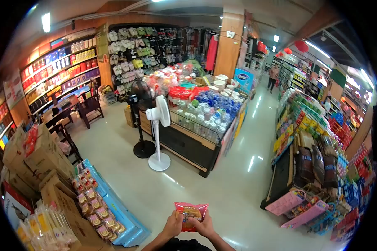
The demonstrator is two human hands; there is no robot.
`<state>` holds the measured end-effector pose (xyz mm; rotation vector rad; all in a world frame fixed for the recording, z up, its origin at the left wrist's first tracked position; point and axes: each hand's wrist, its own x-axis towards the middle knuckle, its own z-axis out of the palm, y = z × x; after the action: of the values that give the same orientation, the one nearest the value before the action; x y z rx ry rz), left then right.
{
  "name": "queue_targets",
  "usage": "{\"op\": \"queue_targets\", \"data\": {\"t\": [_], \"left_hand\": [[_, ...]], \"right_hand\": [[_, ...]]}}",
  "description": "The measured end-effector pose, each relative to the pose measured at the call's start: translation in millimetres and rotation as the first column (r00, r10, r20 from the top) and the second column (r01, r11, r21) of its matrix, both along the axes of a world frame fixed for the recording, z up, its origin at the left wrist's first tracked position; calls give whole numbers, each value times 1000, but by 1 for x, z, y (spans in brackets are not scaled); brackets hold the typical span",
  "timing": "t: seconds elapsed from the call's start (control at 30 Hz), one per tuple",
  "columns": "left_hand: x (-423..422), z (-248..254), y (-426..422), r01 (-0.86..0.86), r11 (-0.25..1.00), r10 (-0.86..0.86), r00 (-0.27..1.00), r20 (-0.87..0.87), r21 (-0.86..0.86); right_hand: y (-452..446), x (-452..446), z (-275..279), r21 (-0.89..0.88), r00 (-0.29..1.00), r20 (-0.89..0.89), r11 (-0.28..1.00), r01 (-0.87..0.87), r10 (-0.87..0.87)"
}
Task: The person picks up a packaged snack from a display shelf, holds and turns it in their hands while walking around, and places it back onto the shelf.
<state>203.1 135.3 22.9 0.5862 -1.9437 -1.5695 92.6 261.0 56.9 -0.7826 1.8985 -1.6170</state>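
Observation:
At the bottom middle of the head view, a red and clear packet of packaged bread (192, 208) is held up in front of my body. My left hand (172, 226) grips its left side, thumb on the front. On the right side my right hand (205, 227) closes round the packet, its thumb lying across the lower front. Fingers behind the packet are hidden. To the left, a blue display box (125, 228) carries rows of small packaged snacks (97, 207), apart from both hands.
Cardboard boxes (58, 192) are stacked at left. A white fan (159, 121) and a black fan (142, 148) stand before a display table (184, 144) of jars and cups. Goods fill a shelf island (276, 184) at right. A person (273, 77) stands in the far aisle.

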Motion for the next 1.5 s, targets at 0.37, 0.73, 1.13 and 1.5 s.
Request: {"op": "queue_targets", "data": {"t": [0.37, 0.73, 1.13, 1.5], "left_hand": [[-19, 8, -196, -127, 987, 142, 976, 163, -97], [-72, -13, -323, -566, 823, 559, 797, 227, -40], [-123, 28, -474, -844, 536, 839, 526, 138, -41], [-68, -1, -576, -958, 284, 959, 285, -3, 44]], "right_hand": [[-210, -38, 14, 152, 977, 104, 968, -201, 186], [-411, -130, -30, 143, 776, 191, 765, -628, 601], [-635, -186, -16, -143, 481, 4, 476, -868, 877], [-772, -111, -10, -92, 219, 92, 227, -969, 971]]}}
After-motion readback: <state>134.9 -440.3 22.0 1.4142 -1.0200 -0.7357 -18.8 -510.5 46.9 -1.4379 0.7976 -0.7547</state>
